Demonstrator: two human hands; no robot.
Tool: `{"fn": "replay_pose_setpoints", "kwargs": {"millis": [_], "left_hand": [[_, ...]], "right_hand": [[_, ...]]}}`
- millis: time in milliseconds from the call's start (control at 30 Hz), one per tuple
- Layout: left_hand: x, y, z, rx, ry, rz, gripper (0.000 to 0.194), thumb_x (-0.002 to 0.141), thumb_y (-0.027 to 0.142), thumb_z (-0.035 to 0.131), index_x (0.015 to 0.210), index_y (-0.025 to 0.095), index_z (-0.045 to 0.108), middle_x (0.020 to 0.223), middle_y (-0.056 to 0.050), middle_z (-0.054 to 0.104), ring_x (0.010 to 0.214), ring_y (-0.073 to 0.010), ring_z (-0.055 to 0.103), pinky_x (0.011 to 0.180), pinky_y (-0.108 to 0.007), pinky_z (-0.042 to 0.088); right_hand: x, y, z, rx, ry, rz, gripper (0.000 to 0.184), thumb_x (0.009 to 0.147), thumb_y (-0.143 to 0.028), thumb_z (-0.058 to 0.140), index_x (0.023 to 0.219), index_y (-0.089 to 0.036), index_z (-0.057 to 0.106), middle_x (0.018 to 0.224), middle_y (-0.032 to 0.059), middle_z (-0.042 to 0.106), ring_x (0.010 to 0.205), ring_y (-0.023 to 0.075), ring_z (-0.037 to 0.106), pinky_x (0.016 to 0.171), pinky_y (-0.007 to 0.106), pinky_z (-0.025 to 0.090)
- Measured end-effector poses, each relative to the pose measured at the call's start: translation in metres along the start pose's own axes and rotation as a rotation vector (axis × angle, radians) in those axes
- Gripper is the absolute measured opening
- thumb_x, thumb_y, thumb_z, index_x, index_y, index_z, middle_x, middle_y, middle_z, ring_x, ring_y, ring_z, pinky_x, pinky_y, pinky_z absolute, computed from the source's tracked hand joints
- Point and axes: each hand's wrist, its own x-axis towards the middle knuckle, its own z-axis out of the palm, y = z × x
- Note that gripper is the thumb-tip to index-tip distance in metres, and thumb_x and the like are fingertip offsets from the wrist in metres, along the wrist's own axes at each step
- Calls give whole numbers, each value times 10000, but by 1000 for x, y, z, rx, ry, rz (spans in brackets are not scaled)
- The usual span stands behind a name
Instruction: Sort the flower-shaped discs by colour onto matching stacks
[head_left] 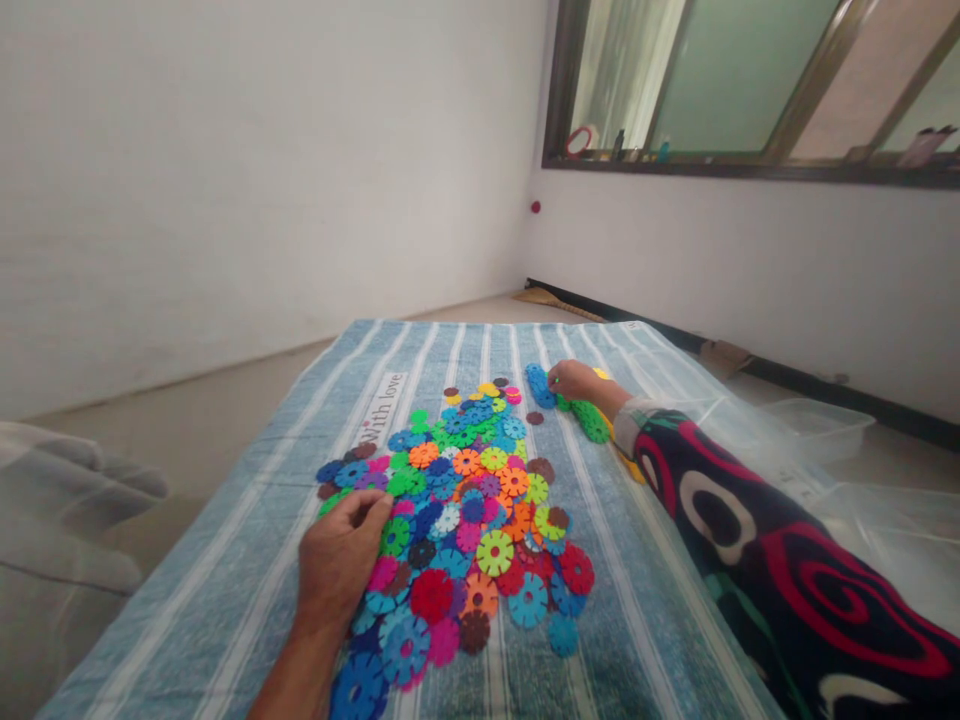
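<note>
Left hand (341,560) was at the left edge of the mixed snowflake-disc pile (469,535), thumb and index tips close together; couldn't tell if they gripped a disc. Pile spread right of those fingers, near end cut off. Right hand (581,385) had fingertips at the blue disc row (537,387); grip hidden, couldn't tell. Green disc row (591,423) lay just nearside, partly covered; yellow discs (630,464) mostly hidden by the sleeve (750,540)
</note>
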Motion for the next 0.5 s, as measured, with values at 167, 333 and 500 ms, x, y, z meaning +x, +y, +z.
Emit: {"fn": "replay_pose_setpoints", "kwargs": {"millis": [167, 333, 500], "left_hand": [[1, 0, 0, 3, 0, -9, 320, 638, 509, 546, 708, 224, 672, 705, -13, 703, 647, -207, 626, 718, -314, 493], [1, 2, 0, 2, 17, -2, 302, 625, 492, 543, 690, 224, 666, 704, -18, 704, 646, -209, 624, 713, -315, 491], [2, 1, 1, -2, 18, 35, 295, 638, 485, 538, 688, 225, 668, 680, -14, 698, 637, -206, 625, 665, -301, 482]], "right_hand": [[-7, -4, -2, 21, 62, 27, 252, 782, -165, 568, 964, -188, 740, 977, 81, 721, 870, 187, 645, 694, 211, 418], [-26, -7, -9, 72, 99, 13, 255, 791, -162, 538, 938, -181, 746, 958, 77, 724, 886, 191, 640, 705, 218, 405], [-72, -28, -4, 160, 100, -63, 235, 832, -221, 536, 936, -183, 743, 831, 43, 723, 784, 153, 632, 657, 204, 385]]}}
